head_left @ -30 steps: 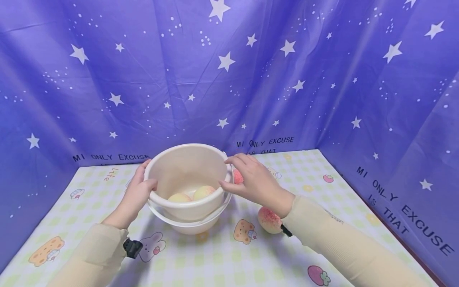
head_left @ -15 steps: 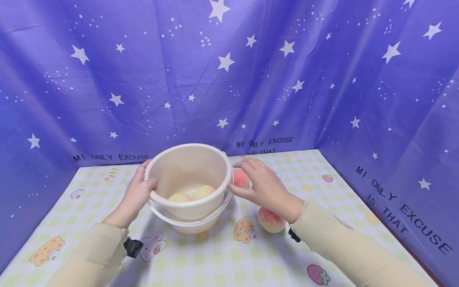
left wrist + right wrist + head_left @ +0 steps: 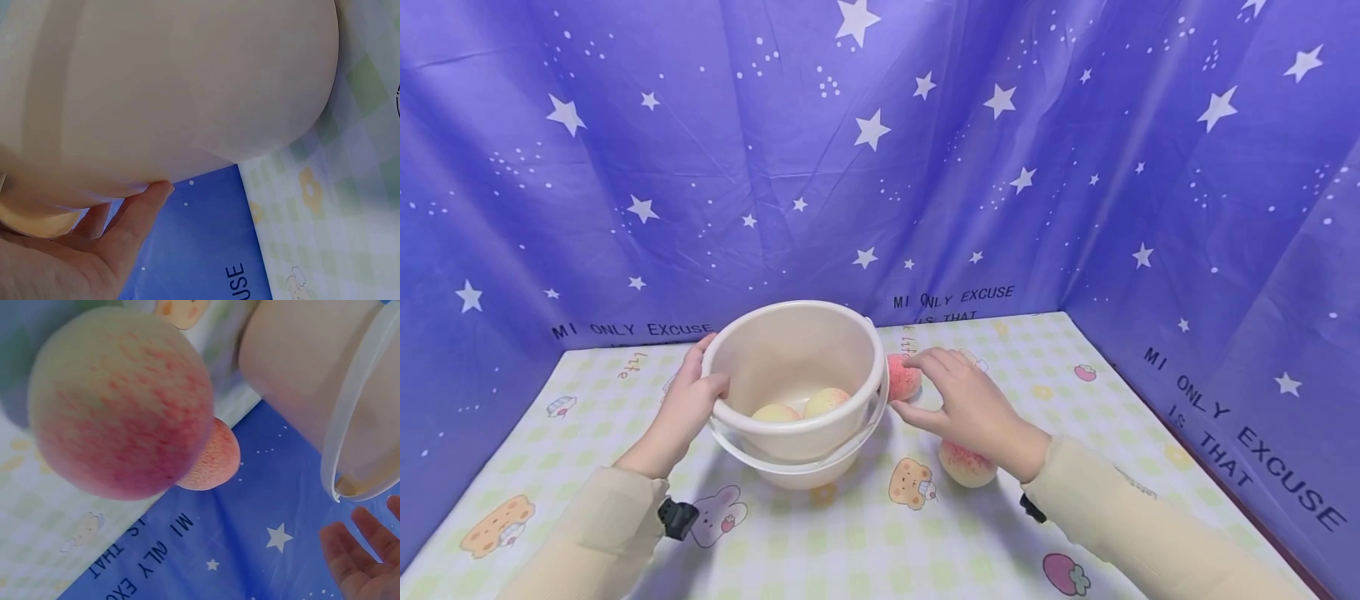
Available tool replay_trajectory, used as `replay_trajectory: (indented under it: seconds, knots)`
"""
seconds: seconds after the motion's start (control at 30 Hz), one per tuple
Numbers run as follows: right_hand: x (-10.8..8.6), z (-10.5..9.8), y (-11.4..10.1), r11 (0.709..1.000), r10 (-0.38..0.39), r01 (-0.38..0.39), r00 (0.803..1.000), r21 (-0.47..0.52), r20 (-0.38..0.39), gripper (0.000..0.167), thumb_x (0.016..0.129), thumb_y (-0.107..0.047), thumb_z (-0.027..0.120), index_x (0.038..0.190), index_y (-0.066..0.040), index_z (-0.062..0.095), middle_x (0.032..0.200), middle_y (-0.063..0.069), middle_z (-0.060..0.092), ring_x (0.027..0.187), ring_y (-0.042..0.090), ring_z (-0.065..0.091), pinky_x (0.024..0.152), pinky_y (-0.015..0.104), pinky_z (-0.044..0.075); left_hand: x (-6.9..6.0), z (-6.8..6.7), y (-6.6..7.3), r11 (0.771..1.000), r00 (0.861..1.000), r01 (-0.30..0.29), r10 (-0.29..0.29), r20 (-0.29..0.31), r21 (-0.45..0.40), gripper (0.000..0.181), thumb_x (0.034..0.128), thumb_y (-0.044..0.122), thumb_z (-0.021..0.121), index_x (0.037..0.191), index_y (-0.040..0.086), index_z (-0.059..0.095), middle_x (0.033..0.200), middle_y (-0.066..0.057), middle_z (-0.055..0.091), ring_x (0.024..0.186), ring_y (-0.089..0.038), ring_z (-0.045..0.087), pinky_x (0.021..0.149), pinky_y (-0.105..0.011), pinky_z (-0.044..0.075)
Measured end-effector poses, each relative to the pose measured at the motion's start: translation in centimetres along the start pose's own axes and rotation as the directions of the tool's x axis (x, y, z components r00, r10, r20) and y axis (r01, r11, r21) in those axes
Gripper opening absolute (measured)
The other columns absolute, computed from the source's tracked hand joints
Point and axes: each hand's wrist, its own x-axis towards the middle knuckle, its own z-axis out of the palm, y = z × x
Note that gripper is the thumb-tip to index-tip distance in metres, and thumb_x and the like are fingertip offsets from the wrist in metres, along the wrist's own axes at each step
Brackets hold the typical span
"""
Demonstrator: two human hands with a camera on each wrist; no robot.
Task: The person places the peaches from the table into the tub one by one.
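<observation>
A cream plastic bucket (image 3: 797, 350) stands on the table, its mouth facing me and its white handle (image 3: 347, 412) hanging down in front. Two pale peaches (image 3: 826, 403) lie inside it. My left hand (image 3: 673, 408) grips the rim at the left, thumb at the front edge; in the left wrist view its fingers (image 3: 134, 225) press on the bucket's outer wall. To the right, my right hand (image 3: 973, 408) is held in the air with loosely bent fingers, holding nothing. A pink peach (image 3: 901, 379) sits beside the bucket near those fingertips. Another peach (image 3: 967, 467) lies below that wrist, partly hidden.
A checked tablecloth (image 3: 820, 550) with cartoon prints covers the table. Purple star-patterned curtains (image 3: 775, 167) hang behind and on both sides. The table's right edge (image 3: 1210, 479) runs along the curtain.
My right hand has left the bucket's rim and moved right and down, above the peaches. My left hand and the bucket have stayed in place.
</observation>
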Motion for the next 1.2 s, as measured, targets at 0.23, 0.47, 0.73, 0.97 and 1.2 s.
replay_trajectory:
  seconds: [0.23, 0.47, 0.73, 0.97, 1.2]
  knots:
    - [-1.1, 0.5, 0.7, 0.999, 0.031, -0.031, 0.999, -0.012, 0.026, 0.05, 0.085, -0.042, 0.072, 0.122, -0.009, 0.064, 0.117, 0.006, 0.067, 0.113, 0.026, 0.062, 0.097, 0.046, 0.05, 0.0, 0.0, 0.0, 1.0, 1.0, 0.001, -0.001, 0.004, 0.001, 0.092, 0.077, -0.001, 0.042, 0.16, 0.008, 0.003, 0.165, -0.018, 0.013, 0.148, -0.039, 0.022, 0.116, -0.052, 0.025]
    - [-1.8, 0.8, 1.4, 0.999, 0.046, -0.046, 0.999, -0.014, 0.023, 0.048, 0.085, -0.04, 0.073, 0.122, -0.01, 0.064, 0.118, 0.004, 0.068, 0.114, 0.025, 0.061, 0.099, 0.045, 0.049, -0.1, -0.1, 0.2, 1.0, 1.0, -0.002, 0.002, -0.006, 0.011, 0.092, 0.0763, -0.001, 0.042, 0.16, 0.008, 0.005, 0.165, -0.018, 0.014, 0.147, -0.039, 0.023, 0.116, -0.052, 0.025]
    - [-2.8, 1.1, 1.8, 0.999, 0.038, -0.038, 0.999, -0.02, 0.003, 0.046, 0.083, -0.038, 0.074, 0.118, -0.009, 0.065, 0.116, 0.004, 0.069, 0.113, 0.026, 0.062, 0.098, 0.046, 0.05, -0.3, -0.1, 0.2, 1.0, 1.0, 0.004, -0.004, -0.004, 0.015, 0.092, 0.077, 0.0, 0.042, 0.16, 0.01, 0.004, 0.165, -0.019, 0.014, 0.149, -0.041, 0.02, 0.118, -0.056, 0.019]
    - [-3.7, 1.4, 2.0, 0.997, 0.066, -0.066, 0.998, -0.026, 0.012, 0.044, 0.083, -0.038, 0.074, 0.117, -0.012, 0.065, 0.117, 0.003, 0.068, 0.111, 0.024, 0.062, 0.094, 0.044, 0.051, -0.2, -0.1, 0.1, 1.0, 1.0, 0.006, -0.006, -0.004, 0.004, 0.092, 0.0766, 0.0, 0.042, 0.16, 0.01, 0.004, 0.165, -0.019, 0.014, 0.148, -0.04, 0.022, 0.117, -0.053, 0.022]
    - [-4.3, 1.6, 2.3, 0.995, 0.094, -0.094, 0.996, -0.013, 0.007, 0.044, 0.082, -0.039, 0.075, 0.116, -0.013, 0.066, 0.117, 0.002, 0.068, 0.11, 0.023, 0.063, 0.094, 0.044, 0.051, -0.3, -0.1, 0.2, 1.0, 1.0, 0.002, -0.002, -0.005, 0.005, 0.092, 0.0769, -0.001, 0.042, 0.16, 0.009, 0.004, 0.165, -0.018, 0.013, 0.149, -0.039, 0.02, 0.119, -0.054, 0.019]
